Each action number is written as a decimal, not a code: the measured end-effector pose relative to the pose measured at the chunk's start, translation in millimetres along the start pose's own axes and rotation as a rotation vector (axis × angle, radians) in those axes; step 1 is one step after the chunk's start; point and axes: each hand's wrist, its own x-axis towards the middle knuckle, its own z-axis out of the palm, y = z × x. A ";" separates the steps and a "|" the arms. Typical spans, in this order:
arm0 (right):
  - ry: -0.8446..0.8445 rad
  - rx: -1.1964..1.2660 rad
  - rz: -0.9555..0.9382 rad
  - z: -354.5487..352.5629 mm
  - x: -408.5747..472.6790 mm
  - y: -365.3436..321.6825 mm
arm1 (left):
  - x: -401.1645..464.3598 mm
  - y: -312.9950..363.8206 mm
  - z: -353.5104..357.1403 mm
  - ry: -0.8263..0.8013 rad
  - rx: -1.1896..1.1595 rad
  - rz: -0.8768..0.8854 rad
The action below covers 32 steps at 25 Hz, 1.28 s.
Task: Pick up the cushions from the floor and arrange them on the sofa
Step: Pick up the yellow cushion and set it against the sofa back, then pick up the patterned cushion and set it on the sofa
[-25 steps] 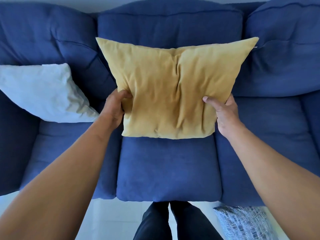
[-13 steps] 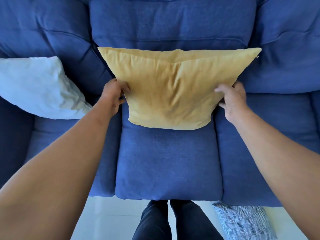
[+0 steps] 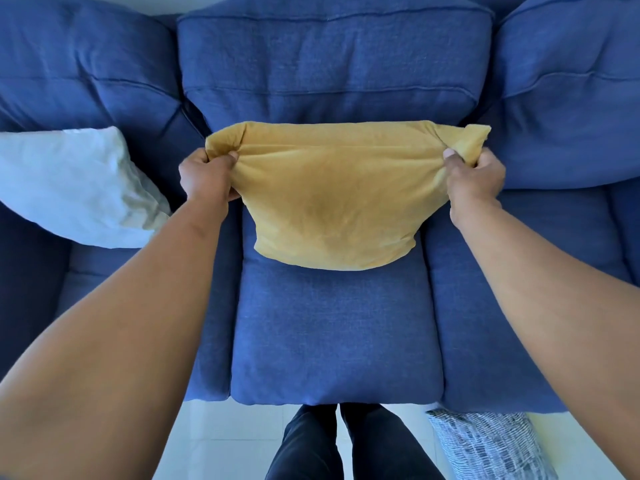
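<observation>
Both hands had shifted from the sides to the top corners of the yellow cushion (image 3: 332, 202), left hand (image 3: 207, 178) and right hand (image 3: 472, 178) clenched on fabric, settling it on the sofa's (image 3: 332, 341) middle seat

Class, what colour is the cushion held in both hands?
Mustard yellow cushion, plain with no pattern, seen clearly in the head view.

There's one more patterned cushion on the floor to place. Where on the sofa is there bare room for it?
The right seat, right of the yellow cushion, is bare. So is the front of the middle seat. The left seat is crowded: the white cushion fills most of it. Both hands grip the yellow cushion's top corners. The patterned cushion lies by the right seat.
</observation>
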 end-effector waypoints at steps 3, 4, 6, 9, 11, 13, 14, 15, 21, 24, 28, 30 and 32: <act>-0.012 0.073 0.137 -3.1 -1.2 -3.1 | -2.2 -0.3 2.7 0.007 -0.017 -0.053; -0.033 0.086 0.152 -5.2 -1.7 -6.1 | -4.7 2.8 2.1 0.016 -0.018 -0.036; -0.071 0.064 0.143 -15.0 -7.9 -11.1 | -14.6 5.0 -1.4 0.011 -0.010 -0.004; -0.091 0.025 0.124 -29.6 -18.3 -4.3 | -39.5 -7.3 -8.9 0.081 0.042 0.029; -0.105 0.014 0.140 -41.4 -31.0 3.9 | -65.3 -23.6 -12.4 0.116 0.028 0.040; -0.118 -0.028 0.142 -50.3 -44.3 10.6 | -90.1 -38.2 -11.0 0.092 0.048 0.052; -0.134 -0.064 0.129 -56.3 -52.7 13.2 | -104.0 -45.0 -9.1 0.050 0.082 0.066; -0.151 -0.104 0.107 -63.0 -61.9 15.6 | -118.1 -51.2 -6.5 -0.002 0.132 0.086; -0.230 -0.411 -0.109 -117.0 -123.5 17.6 | -197.9 -61.3 20.6 -0.292 0.537 0.351; -0.189 -0.524 -0.174 -156.2 -154.8 32.8 | -233.8 -69.4 33.0 -0.480 0.691 0.553; -0.100 -0.668 -0.147 -210.4 -192.7 70.4 | -280.7 -93.7 42.9 -0.625 0.863 0.756; -0.044 -0.684 -0.096 -244.1 -214.2 94.0 | -309.4 -107.3 49.2 -0.701 0.922 0.820; 0.016 -0.683 -0.038 -284.3 -235.6 119.3 | -344.7 -120.3 57.0 -0.783 0.954 0.906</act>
